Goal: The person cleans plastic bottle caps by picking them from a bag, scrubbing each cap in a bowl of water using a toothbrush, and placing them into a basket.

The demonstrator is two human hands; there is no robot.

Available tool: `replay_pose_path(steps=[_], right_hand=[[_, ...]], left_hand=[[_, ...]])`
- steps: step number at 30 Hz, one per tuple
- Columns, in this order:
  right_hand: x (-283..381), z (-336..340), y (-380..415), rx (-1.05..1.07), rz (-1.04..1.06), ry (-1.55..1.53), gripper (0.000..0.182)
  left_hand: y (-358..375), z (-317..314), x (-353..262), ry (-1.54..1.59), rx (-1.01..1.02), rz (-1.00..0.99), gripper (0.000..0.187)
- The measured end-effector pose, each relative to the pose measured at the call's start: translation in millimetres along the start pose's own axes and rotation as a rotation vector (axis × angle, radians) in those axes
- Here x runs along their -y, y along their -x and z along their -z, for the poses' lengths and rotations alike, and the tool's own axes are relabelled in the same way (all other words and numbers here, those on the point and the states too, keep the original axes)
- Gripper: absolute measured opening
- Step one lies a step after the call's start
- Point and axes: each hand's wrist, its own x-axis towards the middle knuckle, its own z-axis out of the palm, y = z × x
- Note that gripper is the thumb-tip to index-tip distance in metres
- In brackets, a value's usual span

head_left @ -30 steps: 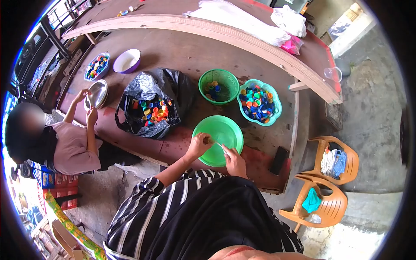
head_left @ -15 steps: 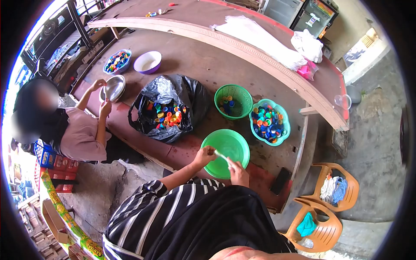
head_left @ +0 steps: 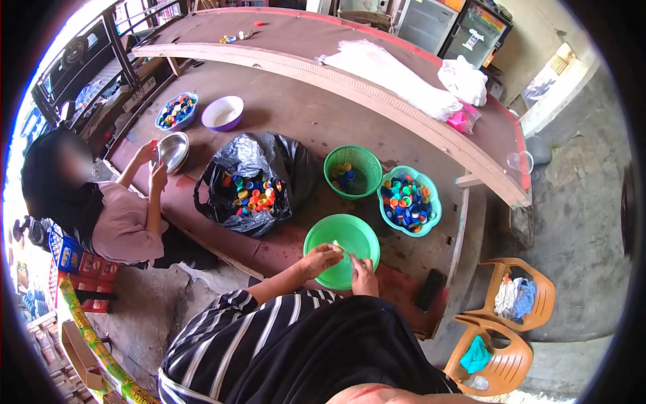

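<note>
Over the green basin point(head_left: 342, 225) my two hands work close together. My left hand point(head_left: 321, 260) is closed in a pinch at the basin's left side, and what it holds is mostly hidden by the fingers. My right hand point(head_left: 364, 277) grips a thin pale stick, perhaps a small brush point(head_left: 349, 254), whose far end points at my left fingertips. Behind the basin stand a green basket point(head_left: 353, 190) with some caps inside and a light-green scalloped bowl point(head_left: 431, 219) heaped with colourful bottle caps point(head_left: 406, 200).
A black plastic bag point(head_left: 303, 168) full of caps lies open left of the basket. Across the table a co-worker point(head_left: 124, 219) handles something near metal bowls point(head_left: 174, 152). A purple bowl point(head_left: 222, 121), a phone point(head_left: 431, 289) and orange chairs point(head_left: 494, 363) are also around.
The view has shifted slightly, so the table sits lower. My hands stay together over the basin, and the pale stick now shows less and slants more steeply. The co-worker's hands moved slightly.
</note>
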Motion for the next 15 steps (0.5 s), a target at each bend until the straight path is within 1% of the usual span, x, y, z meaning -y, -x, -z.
replay_pose_path(steps=[2,3,6,7,9,10,11,12,13,14,15], right_hand=[[-5.1,-7.9,1.2,0.070,0.046,-0.037,0.047],[-4.4,-6.3,1.6,0.108,0.047,-0.073,0.048],[-13.1,5.9,0.1,0.143,0.229,-0.040,0.049],[-16.8,18.3,1.4,0.142,0.243,-0.072,0.049],[-44.0,48.0,10.6,0.309,0.005,-0.400,0.046],[-21.4,96.2,21.2,0.354,-0.141,-0.588,0.043],[-37.5,129.1,36.5,0.315,0.037,-0.522,0.042],[-70.2,157.2,56.9,0.252,-0.126,-0.542,0.046],[-62.5,197.4,78.0,0.112,-0.276,-0.775,0.046],[-77.7,220.2,106.7,-0.136,-0.373,-0.811,0.048],[-125.0,232.9,141.3,-0.407,-0.448,-1.048,0.050]], left_hand=[[0.4,-6.2,-1.6,0.069,0.074,0.019,0.011],[1.4,-8.0,-1.8,0.070,0.041,0.021,0.011],[1.4,-5.1,-1.6,0.065,0.029,0.000,0.008],[1.8,-3.6,-2.3,0.078,0.045,0.007,0.006],[5.9,-4.0,-5.7,0.092,0.084,0.000,0.006],[6.8,-4.3,-7.4,0.096,0.105,-0.002,0.005],[7.3,-4.3,-8.1,0.099,0.096,-0.001,0.006],[7.5,-3.5,-10.4,0.099,0.095,-0.001,0.005],[8.7,-4.6,-12.1,0.101,0.096,0.002,0.005],[9.3,-5.4,-10.5,0.106,0.098,0.012,0.005],[8.7,-6.2,-8.6,0.111,0.089,0.010,0.005]])
